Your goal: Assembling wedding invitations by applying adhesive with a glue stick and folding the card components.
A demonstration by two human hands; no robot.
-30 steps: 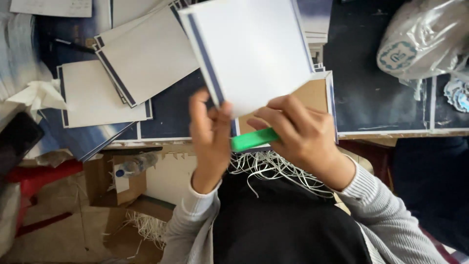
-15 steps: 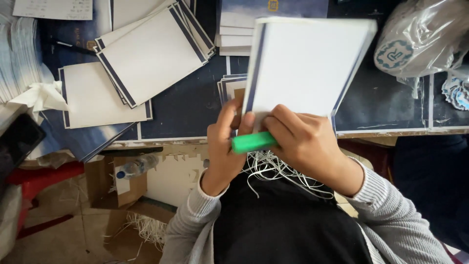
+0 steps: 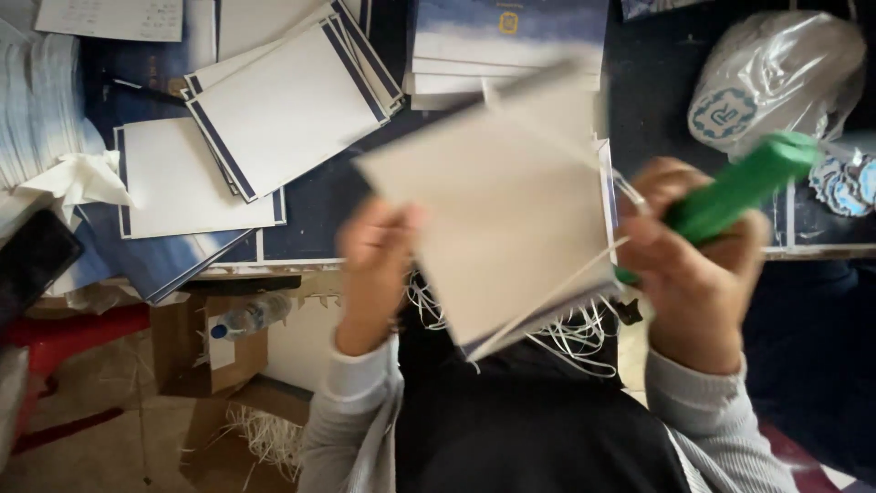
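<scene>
Item: flat white paper bag [image 3: 497,219], blurred, held tilted above the table edge [image 3: 274,265]. Left hand [image 3: 374,265] grips its left edge; right hand [image 3: 693,274] clenches a green stick tool [image 3: 735,187]. Step: likely cord fitting; next calls for steadying the bag

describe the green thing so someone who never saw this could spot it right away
Start at the dark table covered with white navy-edged sheets. At its near edge, the right hand grips a green stick-shaped tool, beside the pale sheet that the left hand holds. It is the only bright green thing here, a stubby bar slanting up toward the plastic bag.
</scene>
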